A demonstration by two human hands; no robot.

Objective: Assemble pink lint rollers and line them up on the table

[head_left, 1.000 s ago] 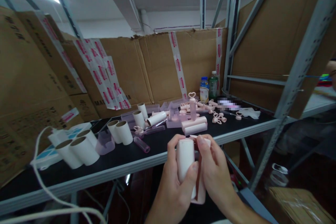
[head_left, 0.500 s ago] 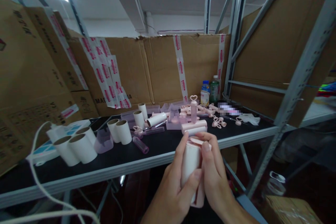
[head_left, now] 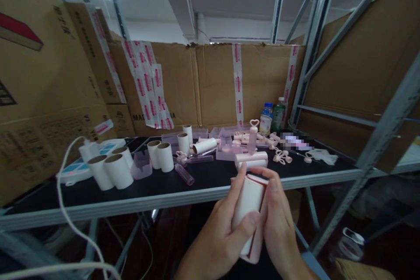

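1. Left hand [head_left: 216,238]: the fingers [head_left: 244,226] are curled round a white roll [head_left: 247,205], thumb across its front, index finger up its left side. Firm hold.
2. Right hand [head_left: 278,232]: its fingers [head_left: 273,186] close from the other side, pressing on the pink holder [head_left: 257,245] that hugs the roll's right edge and bottom. Both hands are closed on the same piece.
3. Roll and holder sit upright, tilted a little to the right, in the air just this side of the desk [head_left: 164,192] edge, below its top.
4. Just beyond the fingertips on the desk: a finished pink roller [head_left: 252,159] lying flat, and a pink handle with a heart top [head_left: 252,138] standing behind it.
5. Farther left of the fingers: white rolls [head_left: 111,170] standing in pairs, more rolls [head_left: 160,156] next along, and a clear pink cover [head_left: 141,167] between the two groups.
6. Beyond and to the right: small pink heart pieces [head_left: 282,156] scattered about, two bottles [head_left: 272,118] by the cardboard wall [head_left: 213,83].
7. Far left: a white cable [head_left: 64,192] loops off the desk edge.
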